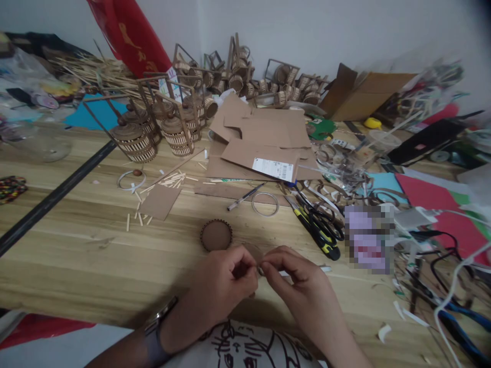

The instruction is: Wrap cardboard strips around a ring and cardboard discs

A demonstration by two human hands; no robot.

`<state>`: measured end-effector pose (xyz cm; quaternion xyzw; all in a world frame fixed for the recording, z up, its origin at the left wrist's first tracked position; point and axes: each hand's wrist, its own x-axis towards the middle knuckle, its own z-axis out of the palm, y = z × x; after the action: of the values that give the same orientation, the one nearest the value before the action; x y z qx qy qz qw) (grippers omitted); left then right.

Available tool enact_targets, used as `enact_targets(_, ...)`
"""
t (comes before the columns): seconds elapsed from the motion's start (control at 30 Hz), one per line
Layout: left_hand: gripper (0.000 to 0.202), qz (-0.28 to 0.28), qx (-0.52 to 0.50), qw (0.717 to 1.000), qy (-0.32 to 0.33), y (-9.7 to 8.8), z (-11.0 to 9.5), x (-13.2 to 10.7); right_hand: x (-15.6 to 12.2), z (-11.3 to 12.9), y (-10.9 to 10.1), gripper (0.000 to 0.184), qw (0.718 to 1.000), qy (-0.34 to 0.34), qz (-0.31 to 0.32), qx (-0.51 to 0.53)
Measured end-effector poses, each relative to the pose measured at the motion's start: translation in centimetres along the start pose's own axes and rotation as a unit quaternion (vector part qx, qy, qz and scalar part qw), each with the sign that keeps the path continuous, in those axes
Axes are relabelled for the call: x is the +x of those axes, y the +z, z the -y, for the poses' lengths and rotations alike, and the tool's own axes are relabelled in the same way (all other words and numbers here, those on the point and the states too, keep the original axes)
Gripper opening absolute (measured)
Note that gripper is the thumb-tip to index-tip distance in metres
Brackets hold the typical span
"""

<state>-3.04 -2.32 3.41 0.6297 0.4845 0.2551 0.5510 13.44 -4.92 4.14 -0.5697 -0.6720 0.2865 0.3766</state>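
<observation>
My left hand (224, 286) and my right hand (297, 286) meet fingertip to fingertip low over the wooden table (76, 255), near its front edge. Both are pinched shut on a small piece between them that I cannot make out; a thin pale strip sticks out to the right of my right hand. A watch sits on my left wrist. Just beyond my hands lies a round brown cardboard disc with a toothed rim (216, 235).
Black-and-yellow scissors (318, 227), a thin ring (265, 203) and a pen-like tool (245, 197) lie ahead. Flat cardboard sheets (261, 143), small slatted lantern models (153, 128), loose sticks (169, 181), coloured paper (425, 191) and tangled cables (441, 266) crowd the back and right.
</observation>
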Motion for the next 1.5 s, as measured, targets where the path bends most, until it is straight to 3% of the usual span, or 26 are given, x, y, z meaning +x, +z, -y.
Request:
enact_targets(0.27, 0.011, -0.02, 0.067, 0.997, 0.007, 0.3, -0.1, 0.0, -0.6, 0.4, 0.3, 0.018, 0.996, -0.064, -0.02, -0.067)
enact_targets(0.5, 0.012, -0.014, 0.068, 0.998, -0.001, 0.3, -0.3, 0.1, -0.7, 0.3, 0.3, 0.02, 0.971, -0.141, -0.069, -0.183)
enact_targets(0.63, 0.011, -0.007, 0.014, 1.0, -0.007, 0.3, -0.2, 0.2, -0.7, 0.4, 0.2, 0.016, 0.983, -0.121, -0.05, -0.132)
enact_targets(0.73, 0.011, -0.016, 0.034, 0.999, -0.006, 0.3, -0.3, 0.2, -0.8, 0.5, 0.2, 0.015, 0.989, -0.093, -0.045, -0.109)
enact_targets(1.1, 0.01, 0.007, 0.053, 0.999, 0.009, 0.1, -0.5, 0.2, -1.1, 0.0, 0.2, 0.017, 0.982, -0.105, -0.006, -0.155)
enact_targets(1.27, 0.008, 0.012, 0.001, 1.0, 0.002, 0.0, -0.2, 0.0, -0.8, 0.4, 0.1, 0.015, 0.996, -0.047, -0.019, -0.079)
enact_targets(1.37, 0.006, 0.018, -0.068, 0.997, -0.018, -0.2, 0.2, 0.1, -0.7, -0.1, 0.1, 0.015, 0.998, 0.012, -0.04, 0.035)
enact_targets(1.43, 0.006, 0.02, -0.128, 0.991, -0.034, -0.4, 0.3, 0.3, -0.8, -0.8, 0.2, 0.016, 0.984, 0.068, -0.054, 0.157)
enact_targets(1.5, 0.01, 0.016, -0.175, 0.983, -0.046, -0.7, 0.5, 0.4, -0.9, -1.7, 0.1, 0.017, 0.943, 0.133, -0.076, 0.296)
